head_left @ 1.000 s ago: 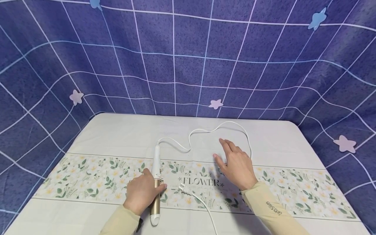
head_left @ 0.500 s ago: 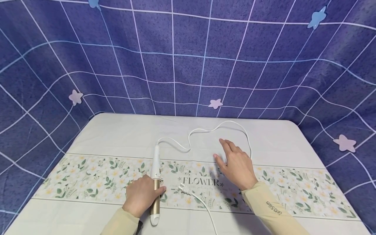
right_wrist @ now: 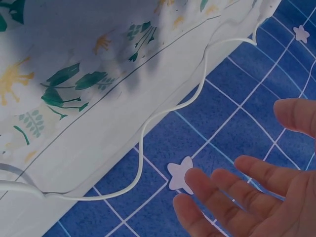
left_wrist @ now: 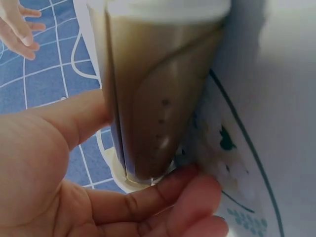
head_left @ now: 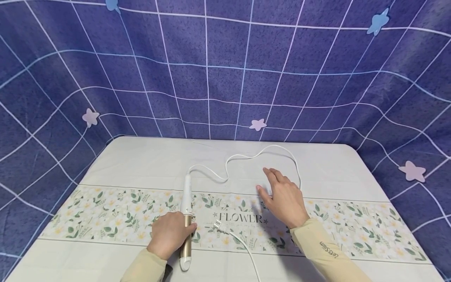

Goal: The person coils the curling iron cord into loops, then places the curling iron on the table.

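Observation:
A white curling iron [head_left: 187,194] with a gold barrel [left_wrist: 158,89] lies lengthwise left of the table's middle, its white tip towards me. My left hand [head_left: 169,235] holds the barrel just below the handle, thumb along one side and curled fingers on the other, as the left wrist view shows. To the right, my right hand [head_left: 287,201] hovers over the table with fingers spread and nothing in them. A white power cord [head_left: 243,156] winds from the handle's end towards that hand, which hides part of it. The two-pin plug [head_left: 219,226] rests between my hands.
The white tablecloth [head_left: 148,164] has a flower-print band [head_left: 352,227] across it with the word FLOWER. Behind the table's far edge hangs a blue grid-patterned curtain [head_left: 225,86] with star shapes.
The left hand's fingers have drawn slightly back towards me along the barrel, and its thumb has shifted a little. The right hand, the cord and the plug stay in place.

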`<state>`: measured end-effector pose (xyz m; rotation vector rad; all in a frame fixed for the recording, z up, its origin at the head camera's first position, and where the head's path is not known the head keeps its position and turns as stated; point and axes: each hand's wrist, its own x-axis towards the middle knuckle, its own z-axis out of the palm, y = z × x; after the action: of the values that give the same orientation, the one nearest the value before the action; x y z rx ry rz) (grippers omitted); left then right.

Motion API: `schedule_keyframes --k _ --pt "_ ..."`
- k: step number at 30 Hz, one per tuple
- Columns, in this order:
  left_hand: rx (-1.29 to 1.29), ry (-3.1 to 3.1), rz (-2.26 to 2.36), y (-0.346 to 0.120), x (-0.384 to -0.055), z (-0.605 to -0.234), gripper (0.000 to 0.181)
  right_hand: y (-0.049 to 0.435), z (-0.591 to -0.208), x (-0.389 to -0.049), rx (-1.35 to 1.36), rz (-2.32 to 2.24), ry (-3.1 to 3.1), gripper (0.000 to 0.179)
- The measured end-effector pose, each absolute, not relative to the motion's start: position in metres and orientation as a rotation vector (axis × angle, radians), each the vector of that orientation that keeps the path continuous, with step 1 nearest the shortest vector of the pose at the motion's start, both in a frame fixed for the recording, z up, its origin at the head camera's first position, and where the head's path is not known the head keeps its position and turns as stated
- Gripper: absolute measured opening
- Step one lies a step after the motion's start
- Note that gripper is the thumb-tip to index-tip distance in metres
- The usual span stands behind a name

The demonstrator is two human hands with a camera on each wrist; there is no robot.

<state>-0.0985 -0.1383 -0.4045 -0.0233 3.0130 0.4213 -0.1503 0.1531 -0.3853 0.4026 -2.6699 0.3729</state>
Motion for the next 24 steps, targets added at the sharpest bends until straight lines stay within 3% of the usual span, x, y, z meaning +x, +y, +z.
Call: schedule_keyframes --k 13,24 --pt "-0.021 2.974 0.615 -0.1451 -0.1023 -0.4126 0.028 0.1524 -0.3846 -0.1512 0.414 0.376 -2.662 0.053" --pt "-0.044 2.998 0.576 -0.1453 -0.105 -0.4102 0.042 0.1553 -0.3836 -0.1533 0.378 0.439 -2.644 0.044"
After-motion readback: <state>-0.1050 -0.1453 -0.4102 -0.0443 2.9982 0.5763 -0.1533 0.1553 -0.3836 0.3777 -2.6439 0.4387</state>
